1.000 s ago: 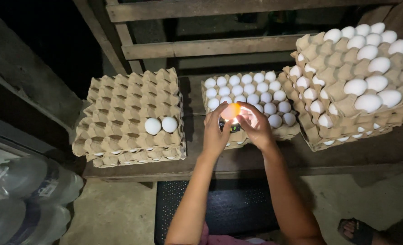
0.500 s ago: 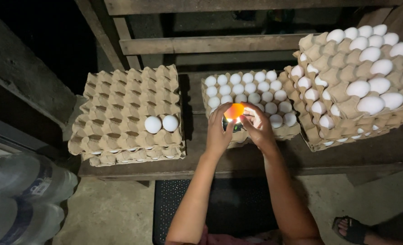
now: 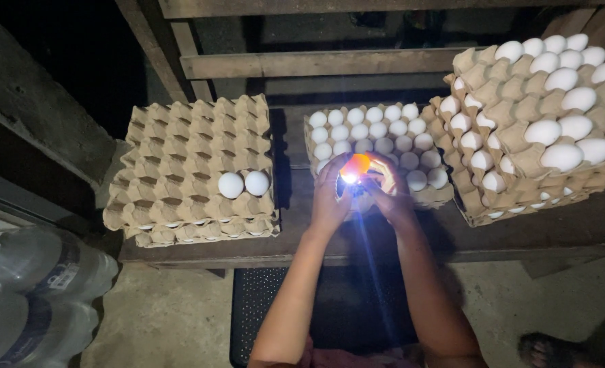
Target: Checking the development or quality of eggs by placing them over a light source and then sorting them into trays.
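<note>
Orange-glowing egg (image 3: 355, 165) | cupped between left hand (image 3: 330, 197) and right hand (image 3: 391, 194) | fingers wrapped around it

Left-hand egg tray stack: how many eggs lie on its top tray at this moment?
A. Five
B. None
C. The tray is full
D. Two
D. Just two white eggs lie side by side on the top of the left tray stack; every other cup around them shows bare cardboard. Both hands are over at the middle tray, cupped around a glowing egg.
</note>
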